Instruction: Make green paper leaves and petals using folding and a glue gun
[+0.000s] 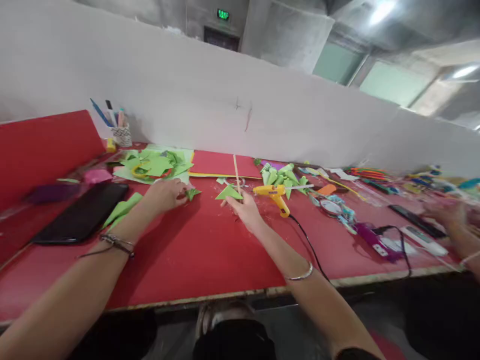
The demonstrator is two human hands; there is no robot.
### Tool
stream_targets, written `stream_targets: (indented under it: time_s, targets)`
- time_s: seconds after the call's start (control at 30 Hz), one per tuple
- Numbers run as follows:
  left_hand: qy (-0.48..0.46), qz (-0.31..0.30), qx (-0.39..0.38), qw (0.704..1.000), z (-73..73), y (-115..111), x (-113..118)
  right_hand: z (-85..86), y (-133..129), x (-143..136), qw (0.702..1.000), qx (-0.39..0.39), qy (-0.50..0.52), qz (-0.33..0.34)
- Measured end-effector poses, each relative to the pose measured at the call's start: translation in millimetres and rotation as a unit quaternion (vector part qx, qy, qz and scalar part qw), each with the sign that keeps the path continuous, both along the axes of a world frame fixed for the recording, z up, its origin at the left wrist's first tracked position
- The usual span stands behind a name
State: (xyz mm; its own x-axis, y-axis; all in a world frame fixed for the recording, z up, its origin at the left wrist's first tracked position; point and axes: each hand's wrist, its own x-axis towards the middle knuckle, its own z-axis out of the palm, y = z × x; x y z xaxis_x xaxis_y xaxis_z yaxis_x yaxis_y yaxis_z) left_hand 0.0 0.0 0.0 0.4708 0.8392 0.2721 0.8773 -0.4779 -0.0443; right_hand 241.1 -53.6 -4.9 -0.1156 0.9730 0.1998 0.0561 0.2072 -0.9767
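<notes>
My left hand (169, 194) is low over the red table, its fingers curled and closed at a small folded green paper piece (192, 193). Between the thumb and fingers of my right hand (245, 210) is a green paper triangle (228, 192). A thin pale stick (236, 171) rises from behind this hand; whether the fingers grip it too is unclear. Just right of that hand lies a yellow hot glue gun (275, 194) with a glue stick out of its back. Folded green paper cones (281, 176) are heaped behind it.
Green paper scraps (157, 164) pile up at the back left, near a pen cup (122, 135). A black phone (82, 212) lies left of my arm. The glue gun's cord (307, 240) runs to the front edge. At right, a co-worker's hand (450, 215) is blurred near a purple box (377, 242).
</notes>
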Motion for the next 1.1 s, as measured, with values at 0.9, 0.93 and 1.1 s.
stream_targets:
  time_s: [0.9,0.93,1.1]
  targets:
    - [-0.383,-0.166,-0.272,0.867,1.0,-43,72,2.8,-6,-2,0.992,0.023,-0.067,0.109]
    - [-0.387,-0.167,-0.27,0.866,1.2,-41,71,3.3,-6,-3,0.991,0.03,-0.08,0.104]
    - [-0.474,-0.107,-0.275,0.83,-0.2,-32,68,5.2,-7,-3,0.987,0.108,-0.116,-0.02]
